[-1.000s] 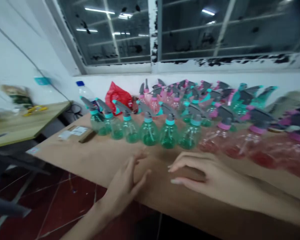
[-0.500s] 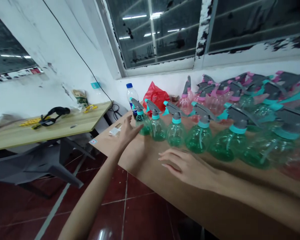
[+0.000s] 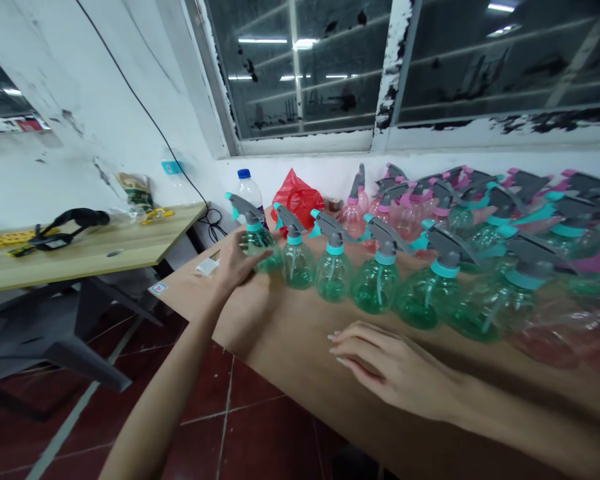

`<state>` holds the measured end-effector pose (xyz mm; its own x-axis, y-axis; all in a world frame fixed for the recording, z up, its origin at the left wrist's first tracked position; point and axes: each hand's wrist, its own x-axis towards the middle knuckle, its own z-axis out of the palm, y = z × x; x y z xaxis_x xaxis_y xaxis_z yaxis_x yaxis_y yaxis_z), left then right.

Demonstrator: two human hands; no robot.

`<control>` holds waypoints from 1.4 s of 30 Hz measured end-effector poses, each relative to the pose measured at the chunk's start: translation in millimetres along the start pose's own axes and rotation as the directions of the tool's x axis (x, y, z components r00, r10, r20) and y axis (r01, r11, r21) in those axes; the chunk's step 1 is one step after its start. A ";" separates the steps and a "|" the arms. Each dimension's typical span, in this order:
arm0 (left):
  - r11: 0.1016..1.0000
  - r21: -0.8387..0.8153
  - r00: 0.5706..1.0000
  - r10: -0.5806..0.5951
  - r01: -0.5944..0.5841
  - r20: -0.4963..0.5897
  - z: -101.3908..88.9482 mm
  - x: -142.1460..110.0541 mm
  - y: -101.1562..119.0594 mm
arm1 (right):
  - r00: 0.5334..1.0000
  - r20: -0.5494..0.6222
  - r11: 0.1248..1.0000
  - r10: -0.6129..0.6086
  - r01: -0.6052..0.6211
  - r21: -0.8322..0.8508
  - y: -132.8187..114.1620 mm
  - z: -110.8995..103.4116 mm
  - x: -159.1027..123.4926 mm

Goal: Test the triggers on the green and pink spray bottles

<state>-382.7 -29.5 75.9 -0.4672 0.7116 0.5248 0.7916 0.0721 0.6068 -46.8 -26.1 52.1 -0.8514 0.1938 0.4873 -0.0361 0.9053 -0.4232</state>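
Observation:
My left hand [image 3: 240, 265] is wrapped around the body of the leftmost green spray bottle [image 3: 269, 252], its thumb across the front and its other fingers partly hidden at the far side. This bottle has a grey and turquoise trigger head and stands at the end of a front row of similar green bottles [image 3: 377, 285]. My right hand [image 3: 387, 360] hovers over the brown tabletop [image 3: 285, 340] in front of the row. Its fingers are loosely bent and slightly apart, holding nothing.
Pink spray bottles [image 3: 353, 217] crowd behind the row on the right. A red plastic bag [image 3: 297, 200] and a blue-capped bottle [image 3: 250, 189] stand by the wall. Left, across a gap, is a wooden table [image 3: 145, 243] with a black strap [image 3: 70, 227]. A grey chair [image 3: 75, 333] stands below it.
My left hand has closed around the leftmost green bottle, which now sits a little farther from its neighbour. My right hand stays in front of the row. The view has shifted slightly right.

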 end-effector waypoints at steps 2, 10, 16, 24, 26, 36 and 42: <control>1.000 0.005 0.998 -0.015 0.015 -0.067 -17.7 -13.9 18.0 | 1.000 -0.006 1.000 0.002 -0.001 0.012 -2.7 -3.9 -6.9; 0.985 -0.086 0.984 0.154 -0.146 0.091 -25.1 -109.1 126.7 | 0.963 -0.132 0.971 0.235 -0.228 0.071 -5.8 -40.9 -44.5; 0.932 -0.181 0.817 0.364 -0.315 0.447 48.7 -169.3 196.9 | 0.877 -0.216 0.903 0.430 -0.410 0.132 -3.4 -94.9 -89.3; 0.879 -0.276 0.675 0.475 -0.388 0.564 133.4 -192.5 269.7 | 0.800 -0.325 0.859 0.504 -0.425 0.286 4.6 -131.0 -156.0; 0.862 -0.297 0.661 0.506 -0.411 0.554 150.5 -197.2 281.2 | 0.762 -0.378 0.850 0.525 -0.446 0.281 6.3 -137.7 -163.3; 0.785 -0.403 0.573 0.619 -0.470 0.537 193.8 -199.0 290.7 | 0.733 -0.520 0.886 0.438 -0.450 0.111 25.9 -154.0 -178.8; 0.695 -0.473 0.376 0.703 -0.541 0.603 204.7 -185.0 261.1 | 0.835 -0.417 0.934 0.358 -0.321 0.157 38.3 -162.1 -176.9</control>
<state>-9.0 0.7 15.1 0.6190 0.7397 0.2640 0.6166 -0.6659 0.4201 187.2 35.5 73.6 -0.5058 0.6433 0.5747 0.1572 0.7238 -0.6719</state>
